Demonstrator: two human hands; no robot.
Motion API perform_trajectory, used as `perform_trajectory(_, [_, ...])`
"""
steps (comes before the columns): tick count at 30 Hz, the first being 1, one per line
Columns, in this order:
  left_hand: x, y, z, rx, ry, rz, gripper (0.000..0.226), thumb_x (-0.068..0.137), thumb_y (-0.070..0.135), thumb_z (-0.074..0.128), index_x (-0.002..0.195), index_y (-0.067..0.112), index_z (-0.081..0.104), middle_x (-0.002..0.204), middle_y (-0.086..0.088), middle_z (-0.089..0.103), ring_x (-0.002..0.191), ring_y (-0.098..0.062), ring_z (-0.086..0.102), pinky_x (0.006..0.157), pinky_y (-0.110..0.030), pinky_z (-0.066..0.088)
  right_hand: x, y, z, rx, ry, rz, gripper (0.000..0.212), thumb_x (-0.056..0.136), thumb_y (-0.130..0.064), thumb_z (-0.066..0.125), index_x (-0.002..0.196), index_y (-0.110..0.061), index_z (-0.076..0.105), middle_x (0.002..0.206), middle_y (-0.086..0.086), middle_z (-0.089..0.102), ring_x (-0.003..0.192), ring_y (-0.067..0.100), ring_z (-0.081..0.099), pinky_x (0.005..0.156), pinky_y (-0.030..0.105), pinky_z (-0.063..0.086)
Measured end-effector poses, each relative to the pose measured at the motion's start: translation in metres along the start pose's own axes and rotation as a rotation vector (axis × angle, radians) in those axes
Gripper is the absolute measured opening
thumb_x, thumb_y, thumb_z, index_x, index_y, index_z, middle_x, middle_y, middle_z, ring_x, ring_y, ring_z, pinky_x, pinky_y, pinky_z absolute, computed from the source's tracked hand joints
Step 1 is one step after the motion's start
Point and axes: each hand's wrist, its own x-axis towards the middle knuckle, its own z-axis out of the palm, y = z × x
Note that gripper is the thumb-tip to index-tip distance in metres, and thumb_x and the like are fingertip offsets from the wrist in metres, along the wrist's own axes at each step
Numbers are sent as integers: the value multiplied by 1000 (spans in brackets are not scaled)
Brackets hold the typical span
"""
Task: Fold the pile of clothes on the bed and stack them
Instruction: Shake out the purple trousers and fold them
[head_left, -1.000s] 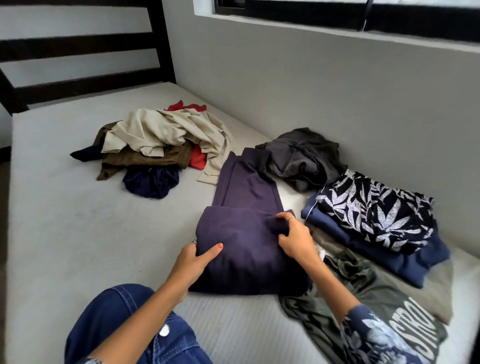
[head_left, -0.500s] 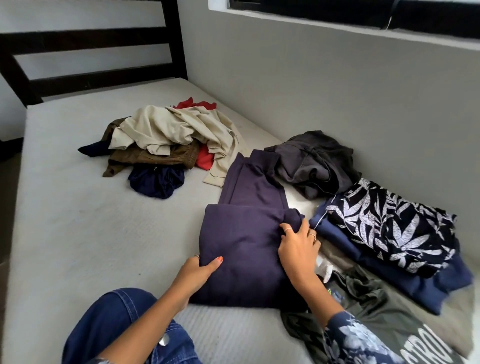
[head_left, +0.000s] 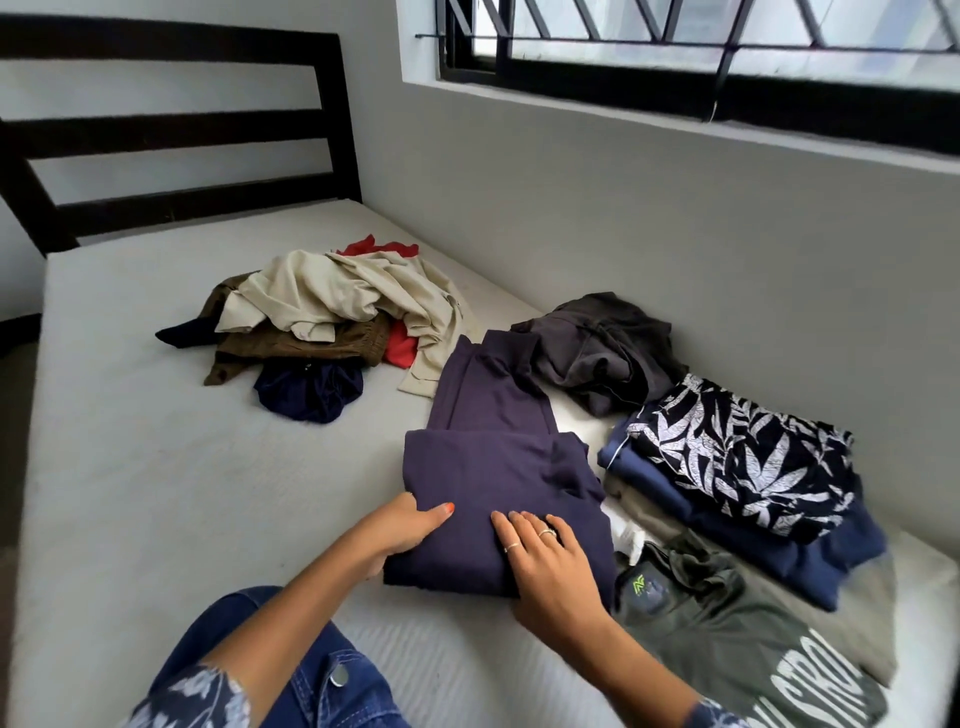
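A dark purple garment (head_left: 493, 457) lies partly folded on the white mattress (head_left: 130, 467) in front of me. My left hand (head_left: 400, 530) grips its left edge, thumb on top and fingers tucked under the fold. My right hand (head_left: 545, 566) lies flat on the near part of the cloth, fingers spread. An unfolded pile (head_left: 322, 306) of beige, brown, red and navy clothes sits farther back. To the right a stack (head_left: 743, 467) has a leaf-print piece on top of blue ones.
A crumpled dark grey garment (head_left: 597, 348) lies by the grey wall (head_left: 675, 234). An olive printed shirt (head_left: 727, 639) is spread at the near right. A dark slatted headboard (head_left: 182, 130) closes the far end. My denim-clad knee (head_left: 291, 665) rests on the mattress.
My right hand came off the garment's right edge and slid down to lie flat on its near part. My left hand stayed on the left edge. The camera tilted upward.
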Motion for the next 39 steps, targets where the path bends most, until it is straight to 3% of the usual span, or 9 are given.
perform_trajectory(5, [-17,4,-18,-75,4,-47,57,89,61,48,122,15,52,116,-3,63,98,-20,60,73,-30,50,-3,-5,-59,-72,-119,-49,66,52,-26,63,118,-20,60,92,-2,69,86,24,68,71,32,50])
perform_trajectory(10, [-29,-6,-33,-9,120,87,59,94,60,37,136,20,43,134,0,52,120,-18,50,98,-30,40,-20,-31,-95,-116,-258,-104,53,75,-20,51,128,-20,43,113,6,64,106,36,58,68,36,35])
perform_trajectory(17, [-25,-6,-34,20,-204,176,64,95,63,14,112,37,70,147,7,43,141,-11,29,117,-35,19,-33,-41,-139,-17,-409,-164,40,82,-28,52,121,-20,48,111,11,62,106,36,57,74,37,38])
perform_trajectory(21, [-7,-12,-20,-84,-252,19,79,92,68,10,92,26,77,114,-1,68,109,-13,59,103,-27,41,-14,-33,-156,44,-501,-119,38,84,-40,60,114,-18,52,112,12,61,107,34,56,81,36,43])
perform_trajectory(23, [-6,-15,-18,-118,-206,34,56,101,49,24,87,17,67,88,-6,66,80,-13,59,73,-17,51,7,-23,-164,119,-529,-85,40,82,-40,66,111,-15,54,115,12,62,108,31,56,83,34,42])
perform_trajectory(27, [5,-29,-19,-313,-77,13,25,104,17,34,83,13,47,64,-2,42,58,-13,35,51,-24,31,66,9,-173,228,-499,-3,39,79,-33,72,111,-15,60,112,6,64,103,25,59,83,32,46])
perform_trajectory(31, [33,-31,-20,-435,-136,-58,55,93,69,13,125,42,49,122,11,58,117,-16,52,100,-34,40,131,48,-159,43,-146,145,45,86,-38,63,128,-27,53,120,4,61,110,29,57,91,40,44])
perform_trajectory(33, [36,-32,-19,-389,-167,-87,78,82,79,4,143,41,33,145,11,43,133,-15,39,100,-33,35,146,58,-135,-103,55,186,43,90,-33,55,132,-26,49,123,5,61,112,31,57,94,42,38])
perform_trajectory(39, [35,-32,-11,-265,-80,6,68,78,71,52,131,29,44,118,15,49,109,-11,47,88,-28,35,89,45,-1,91,-188,138,85,86,-74,-3,142,-27,41,147,4,43,133,28,40,109,41,29])
